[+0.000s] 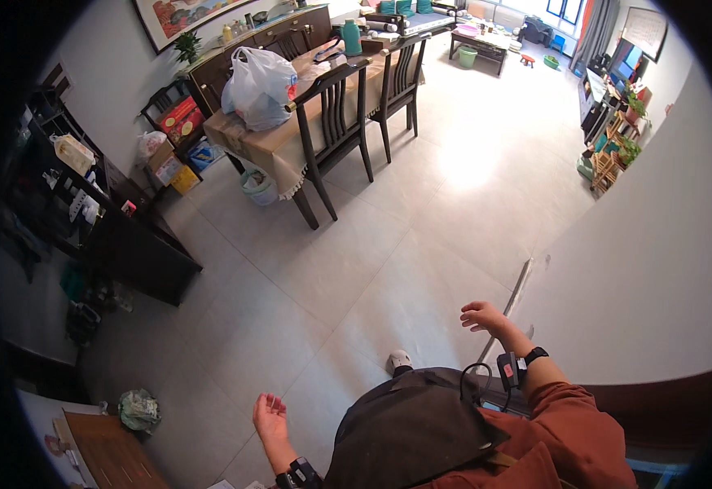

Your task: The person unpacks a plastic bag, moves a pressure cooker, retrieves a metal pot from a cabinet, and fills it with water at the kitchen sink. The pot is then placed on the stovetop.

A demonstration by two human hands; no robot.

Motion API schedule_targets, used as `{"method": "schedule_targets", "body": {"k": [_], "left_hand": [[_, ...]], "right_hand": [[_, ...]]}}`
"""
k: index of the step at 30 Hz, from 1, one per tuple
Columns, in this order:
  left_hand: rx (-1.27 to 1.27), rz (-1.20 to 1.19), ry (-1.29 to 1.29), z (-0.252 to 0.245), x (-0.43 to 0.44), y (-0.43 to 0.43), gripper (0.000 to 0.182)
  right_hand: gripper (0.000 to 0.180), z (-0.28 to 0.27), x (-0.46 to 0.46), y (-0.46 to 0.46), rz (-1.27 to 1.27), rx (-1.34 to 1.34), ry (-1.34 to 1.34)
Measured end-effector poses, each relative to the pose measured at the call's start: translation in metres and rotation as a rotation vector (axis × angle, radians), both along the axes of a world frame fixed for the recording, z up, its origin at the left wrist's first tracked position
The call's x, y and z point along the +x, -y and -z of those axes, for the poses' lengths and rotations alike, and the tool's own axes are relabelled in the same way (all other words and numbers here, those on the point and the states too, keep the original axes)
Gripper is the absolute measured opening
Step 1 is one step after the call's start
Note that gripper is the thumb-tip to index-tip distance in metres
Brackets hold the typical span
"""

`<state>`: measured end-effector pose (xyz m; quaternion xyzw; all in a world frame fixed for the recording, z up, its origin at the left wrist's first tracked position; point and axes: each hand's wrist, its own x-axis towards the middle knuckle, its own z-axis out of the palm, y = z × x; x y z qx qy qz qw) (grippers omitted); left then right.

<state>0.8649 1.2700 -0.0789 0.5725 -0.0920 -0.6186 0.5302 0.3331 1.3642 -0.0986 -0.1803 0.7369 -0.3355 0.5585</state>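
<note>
My left hand (270,419) hangs over the tiled floor (325,293), its fingers loosely curled, apart and holding nothing. On the other side, my right hand (483,316) is held out near the white wall (625,275) with nothing in it. Both wrists carry strapped black devices, and a cable (476,367) loops by the right forearm. One white shoe (399,359) shows below the dark apron (411,422). Ahead stands a dining table with a tan tablecloth (282,143), on which a white plastic bag (261,88) sits beyond reach of either hand.
Dark wooden chairs (334,116) flank the table, with a small bin (259,186) beneath its near end. A teal thermos (350,38) stands on top. A black shelf unit (130,244) is at left. Further off are a coffee table (481,46) and a plant stand (609,162).
</note>
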Motion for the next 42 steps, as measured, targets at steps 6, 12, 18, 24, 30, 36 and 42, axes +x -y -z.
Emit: {"method": "schedule_targets", "body": {"k": [6, 12, 18, 24, 30, 36, 42], "left_hand": [[0.067, 0.117, -0.056, -0.025, -0.041, 0.025, 0.017], [-0.045, -0.010, -0.017, -0.035, -0.003, 0.024, 0.019], [-0.015, -0.238, -0.084, -0.016, 0.046, -0.038, 0.011], [-0.146, -0.459, -0.092, -0.005, 0.112, -0.130, 0.010], [0.029, -0.695, -0.031, -0.009, 0.146, -0.192, 0.022], [-0.013, -0.855, -0.014, -0.009, 0.165, -0.236, 0.021], [0.039, -1.021, -0.016, -0.020, 0.121, -0.256, 0.017]], "right_hand": [[0.028, -0.014, -0.015, 0.024, 0.043, -0.090, -0.018], [0.034, -0.013, 0.004, 0.017, 0.047, -0.027, 0.090], [0.031, -0.004, 0.018, 0.039, -0.066, 0.035, 0.125], [0.031, -0.010, 0.095, 0.104, -0.307, 0.036, 0.016], [0.029, 0.001, 0.197, 0.165, -0.568, -0.082, 0.006], [0.026, 0.004, 0.257, 0.182, -0.760, -0.039, 0.056], [0.030, -0.001, 0.257, 0.216, -0.900, 0.027, -0.026]]}}
